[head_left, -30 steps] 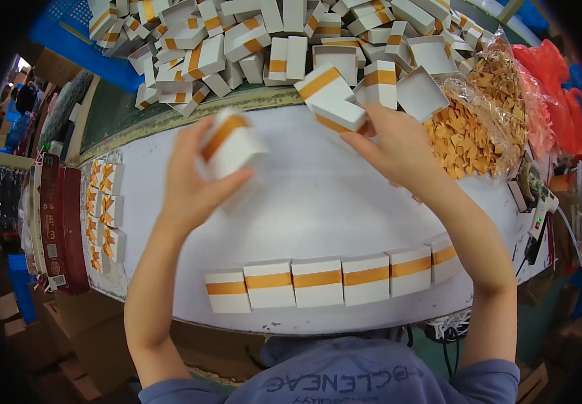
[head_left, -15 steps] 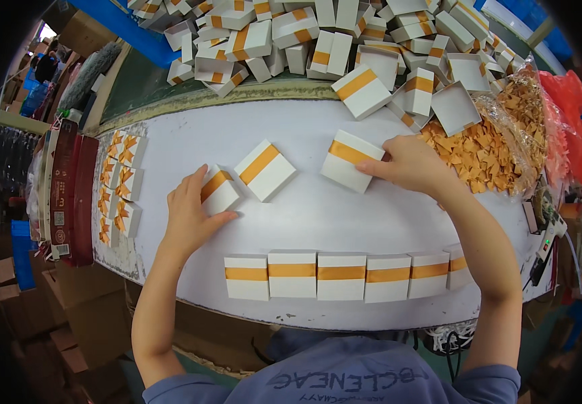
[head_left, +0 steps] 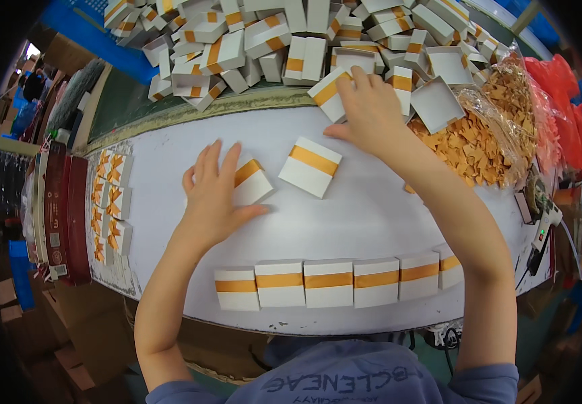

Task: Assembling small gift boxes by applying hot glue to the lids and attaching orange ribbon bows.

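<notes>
Just left of the nearer right hand (head_left: 373, 111), thumb and fingers apart, lies a slanted gold-ribboned white box (head_left: 331, 101).

on my left i see a dark red box (head_left: 77, 222) and brown cartons (head_left: 95, 326); on my right, a red plastic bag (head_left: 560, 101) and a white power strip (head_left: 545, 225).

One fisheye view looks down from the wearer's head (head_left: 351, 370), above and behind the fingers (head_left: 229, 161), facing outward over the tabletop (head_left: 372, 222). It sits close enough to see the fingers plainly, yet far enough back to take in the forearms (head_left: 159, 303) on their near side and the heaped boxes (head_left: 314, 60) beyond them.
</notes>
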Available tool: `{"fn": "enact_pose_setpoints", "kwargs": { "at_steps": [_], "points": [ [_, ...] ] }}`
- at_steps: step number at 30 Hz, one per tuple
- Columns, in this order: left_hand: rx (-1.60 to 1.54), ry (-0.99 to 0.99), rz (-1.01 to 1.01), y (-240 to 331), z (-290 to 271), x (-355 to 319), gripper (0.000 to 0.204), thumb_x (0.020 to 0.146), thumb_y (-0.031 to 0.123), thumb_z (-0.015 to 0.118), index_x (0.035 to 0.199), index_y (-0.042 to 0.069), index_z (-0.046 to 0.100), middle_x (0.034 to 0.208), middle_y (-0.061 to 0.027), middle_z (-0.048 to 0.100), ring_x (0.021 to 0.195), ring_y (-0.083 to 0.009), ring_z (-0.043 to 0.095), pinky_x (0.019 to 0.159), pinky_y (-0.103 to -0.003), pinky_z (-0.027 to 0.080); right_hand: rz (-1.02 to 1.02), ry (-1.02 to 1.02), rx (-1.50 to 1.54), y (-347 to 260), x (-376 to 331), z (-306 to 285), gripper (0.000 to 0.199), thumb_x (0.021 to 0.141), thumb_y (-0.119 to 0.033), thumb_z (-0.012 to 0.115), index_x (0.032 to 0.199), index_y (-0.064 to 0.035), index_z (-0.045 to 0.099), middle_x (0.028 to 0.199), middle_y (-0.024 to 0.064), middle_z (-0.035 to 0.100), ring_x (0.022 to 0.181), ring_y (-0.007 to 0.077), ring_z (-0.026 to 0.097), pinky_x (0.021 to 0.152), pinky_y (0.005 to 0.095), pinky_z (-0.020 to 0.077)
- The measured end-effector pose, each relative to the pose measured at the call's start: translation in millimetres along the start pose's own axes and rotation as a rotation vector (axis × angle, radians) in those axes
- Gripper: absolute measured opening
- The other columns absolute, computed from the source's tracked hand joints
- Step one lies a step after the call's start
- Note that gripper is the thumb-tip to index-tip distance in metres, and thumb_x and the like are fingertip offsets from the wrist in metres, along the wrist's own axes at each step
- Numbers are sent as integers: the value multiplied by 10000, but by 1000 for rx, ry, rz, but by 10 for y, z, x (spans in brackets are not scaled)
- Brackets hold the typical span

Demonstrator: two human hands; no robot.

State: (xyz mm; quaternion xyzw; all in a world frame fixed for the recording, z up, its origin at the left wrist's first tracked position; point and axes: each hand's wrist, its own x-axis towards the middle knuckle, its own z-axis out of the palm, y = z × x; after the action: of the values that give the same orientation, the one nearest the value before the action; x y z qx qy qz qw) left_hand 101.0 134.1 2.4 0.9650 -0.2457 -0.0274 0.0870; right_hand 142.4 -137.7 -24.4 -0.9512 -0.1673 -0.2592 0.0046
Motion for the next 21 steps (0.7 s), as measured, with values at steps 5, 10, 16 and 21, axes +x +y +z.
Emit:
{"fn": "enact_pose_setpoints", "kwargs": {
  "at_steps": [5,10,16,21],
  "points": [
    [-107,-50,462,423,100,399,830,635,252,774,1326,106,337,1354,-132,332,1281,-319,274,1024,-524,206,239,-265,77,-110,6,-39,534,595,-298,752,961,-38,462,966,150,502,836,304,544,698,387,447],
    [-70,-286,205,415,136,347,873,587,327,799,1285,53,352,1231,-149,388,1220,-302,326,982,-519,248,162,-383,174,-226,-541,-438,610,611,-338,753,1052,-27,467,1037,149,513,877,317,528,746,397,427],
    [-148,88,294,977,243,529,905,608,405,772,1279,0,321,1214,-175,388,1188,-299,355,957,-536,252,270,222,99,356,-390,-377,681,673,-275,727,1229,-46,406,1167,153,497,973,344,525,821,408,422],
    [-72,-199,233,1069,322,663,817,684,363,726,1304,32,309,1265,-175,372,1204,-309,358,968,-533,247,571,259,682,612,-473,-415,506,752,-135,618,1211,-58,419,1015,198,576,904,301,580,787,380,454]
  ]
}}
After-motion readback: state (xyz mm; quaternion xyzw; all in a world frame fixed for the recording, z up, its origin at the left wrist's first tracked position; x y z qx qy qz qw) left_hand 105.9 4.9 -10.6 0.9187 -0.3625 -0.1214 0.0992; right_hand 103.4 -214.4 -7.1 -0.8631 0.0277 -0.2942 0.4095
